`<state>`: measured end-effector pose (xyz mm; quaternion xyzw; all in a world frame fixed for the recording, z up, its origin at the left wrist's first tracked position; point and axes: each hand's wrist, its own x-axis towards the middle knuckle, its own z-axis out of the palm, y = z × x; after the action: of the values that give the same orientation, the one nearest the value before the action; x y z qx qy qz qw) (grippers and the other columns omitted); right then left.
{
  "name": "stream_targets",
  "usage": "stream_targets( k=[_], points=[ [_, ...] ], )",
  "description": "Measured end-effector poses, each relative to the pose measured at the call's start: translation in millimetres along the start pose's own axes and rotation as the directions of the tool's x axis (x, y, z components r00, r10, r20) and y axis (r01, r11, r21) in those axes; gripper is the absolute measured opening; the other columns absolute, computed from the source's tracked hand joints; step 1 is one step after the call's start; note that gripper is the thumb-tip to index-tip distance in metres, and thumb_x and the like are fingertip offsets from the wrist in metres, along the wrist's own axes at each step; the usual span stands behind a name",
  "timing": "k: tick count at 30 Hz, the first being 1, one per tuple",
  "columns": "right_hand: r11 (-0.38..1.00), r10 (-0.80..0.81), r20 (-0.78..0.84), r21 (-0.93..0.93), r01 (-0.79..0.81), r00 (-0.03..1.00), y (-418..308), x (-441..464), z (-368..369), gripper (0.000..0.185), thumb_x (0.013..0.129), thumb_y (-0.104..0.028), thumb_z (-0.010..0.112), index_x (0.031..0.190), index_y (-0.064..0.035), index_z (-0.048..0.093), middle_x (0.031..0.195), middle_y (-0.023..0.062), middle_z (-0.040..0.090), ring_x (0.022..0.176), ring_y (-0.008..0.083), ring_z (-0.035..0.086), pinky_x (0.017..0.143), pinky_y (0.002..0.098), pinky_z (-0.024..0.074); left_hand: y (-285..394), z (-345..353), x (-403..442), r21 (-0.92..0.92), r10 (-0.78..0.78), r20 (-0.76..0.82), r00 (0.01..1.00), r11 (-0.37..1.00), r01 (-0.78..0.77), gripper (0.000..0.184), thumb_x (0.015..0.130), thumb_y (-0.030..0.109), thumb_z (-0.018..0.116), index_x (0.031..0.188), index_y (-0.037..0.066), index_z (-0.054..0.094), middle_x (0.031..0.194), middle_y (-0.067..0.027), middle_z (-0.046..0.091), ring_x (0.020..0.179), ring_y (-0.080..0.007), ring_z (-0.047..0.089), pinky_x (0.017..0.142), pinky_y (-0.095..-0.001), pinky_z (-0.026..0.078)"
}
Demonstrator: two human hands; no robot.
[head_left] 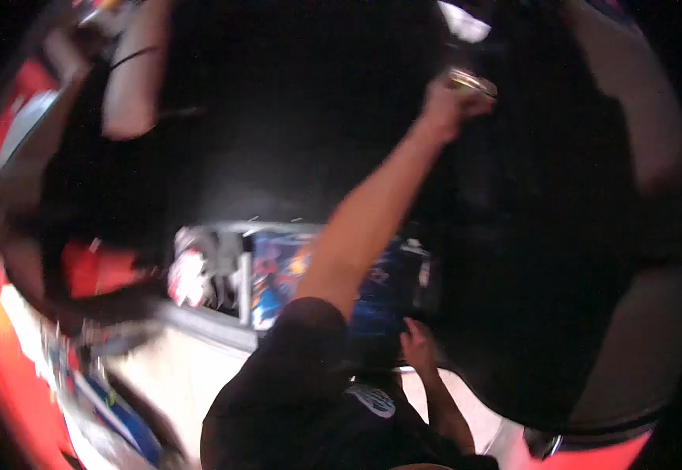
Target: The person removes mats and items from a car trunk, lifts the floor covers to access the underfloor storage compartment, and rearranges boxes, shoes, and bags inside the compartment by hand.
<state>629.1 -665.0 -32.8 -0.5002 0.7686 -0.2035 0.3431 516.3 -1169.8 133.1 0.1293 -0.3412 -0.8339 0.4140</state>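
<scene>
My left hand (457, 110) is stretched far out over the black table. Its fingers are closed around a small object with a shiny, pale gold rim (474, 81); blur hides what kind it is. A blurred white thing (465, 22) lies just beyond that hand. Close to my body, my right hand (418, 345) rests at the near table edge, fingers apart and holding nothing that I can see. Beside it is a dark blue panel with a colourful printed picture (380, 301), partly covered by my left forearm.
A compartment left of the printed panel holds a grey and pink bundle (200, 270). Another person's forearm (133, 90) with a dark wristband reaches in at upper left. The black table (294, 149) curves round at right. Red surfaces (98, 266) and blurred items lie at far left.
</scene>
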Motion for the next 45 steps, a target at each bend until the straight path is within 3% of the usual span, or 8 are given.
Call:
stream_targets(
  k=[4,7,10,16,19,27,36,45],
  points=[
    [0.999,-0.003,-0.075,-0.035,0.001,0.997,-9,24,-4,0.048,0.093,-0.013,0.065,0.14,-0.0074,0.056,0.137,0.0213,0.057,0.127,0.0407,0.054,0.11,0.0498,0.0419,76,-45,-56,-0.169,-0.01,-0.013,1.0,0.986,0.008,0.041,0.093,-0.005,0.056,0.132,0.006,0.049,0.115,-0.0205,0.065,0.1,-0.0382,0.07,0.087,-0.0554,0.062],
    [0.99,-0.141,-0.157,-0.038,0.137,0.977,-17,65,-3,0.05,0.096,-0.014,0.063,0.144,-0.0057,0.052,0.142,0.0225,0.054,0.131,0.0404,0.051,0.112,0.05,0.0401,140,-76,-100,-0.071,0.069,-0.087,0.994,0.995,-0.075,0.046,0.095,-0.004,0.053,0.139,0.006,0.041,0.119,-0.0227,0.063,0.099,-0.0387,0.07,0.088,-0.0547,0.062],
    [0.996,-0.06,-0.145,-0.069,0.05,0.988,-86,111,-20,0.05,0.098,-0.015,0.061,0.145,-0.0046,0.05,0.146,0.0226,0.051,0.136,0.0394,0.049,0.115,0.0507,0.0374,209,-110,-140,0.057,0.124,-0.243,0.962,0.992,-0.114,0.058,0.096,-0.005,0.05,0.149,0.006,0.029,0.121,-0.025,0.062,0.097,-0.0327,0.071,0.084,-0.0474,0.065],
    [0.956,-0.221,-0.119,-0.224,0.191,0.968,-131,242,10,0.066,0.098,-0.022,0.063,0.158,-0.0163,0.034,0.16,0.0253,0.033,0.146,0.0464,0.035,0.117,0.0521,0.038,347,-204,-216,0.239,0.38,-0.267,0.886,0.916,-0.321,0.04,0.098,-0.002,0.054,0.136,0.002,0.041,0.126,-0.0243,0.061,0.105,-0.0369,0.07,0.09,-0.0502,0.063],
    [0.945,-0.14,-0.045,-0.306,0.12,0.989,-145,295,38,0.071,0.097,-0.026,0.065,0.16,-0.0192,0.032,0.163,0.0294,0.023,0.147,0.049,0.031,0.118,0.0566,0.0354,391,-246,-255,0.32,0.479,-0.254,0.84,0.861,-0.395,0.032,0.101,-0.001,0.052,0.133,0.001,0.046,0.129,-0.0232,0.062,0.11,-0.0361,0.068,0.092,-0.0498,0.061],
    [0.783,0.063,0.018,-0.621,-0.038,0.998,-186,330,80,0.096,0.086,-0.032,0.075,0.164,-0.0235,0.019,0.164,0.0362,0.006,0.145,0.0644,0.018,0.119,0.0607,0.0311,452,-319,-318,0.268,0.47,-0.312,0.826,0.877,-0.398,0.035,0.104,0.001,0.048,0.139,0.001,0.047,0.133,-0.0225,0.061,0.113,-0.0331,0.068,0.1,-0.0484,0.057],
    [0.798,0.202,0.098,-0.594,-0.105,0.975,-189,342,69,0.105,0.083,-0.025,0.079,0.164,-0.0333,0.013,0.167,0.0305,-0.002,0.149,0.0598,0.011,0.119,0.0564,0.0352,497,-370,-340,0.291,0.443,-0.362,0.82,0.889,-0.352,0.038,0.105,0.002,0.045,0.143,0.002,0.041,0.133,-0.0232,0.059,0.11,-0.0333,0.068,0.097,-0.0478,0.058],
    [0.775,0.212,0.168,-0.629,-0.061,0.963,-181,352,65,0.105,0.086,-0.027,0.077,0.165,-0.0284,0.009,0.166,0.0341,-0.002,0.149,0.061,0.012,0.118,0.0604,0.0349,507,-352,-388,0.286,0.469,-0.423,0.775,0.881,-0.377,0.029,0.106,0.01,0.048,0.135,0.003,0.048,0.124,-0.019,0.064,0.097,-0.0289,0.07,0.088,-0.0463,0.06]
  ],
)
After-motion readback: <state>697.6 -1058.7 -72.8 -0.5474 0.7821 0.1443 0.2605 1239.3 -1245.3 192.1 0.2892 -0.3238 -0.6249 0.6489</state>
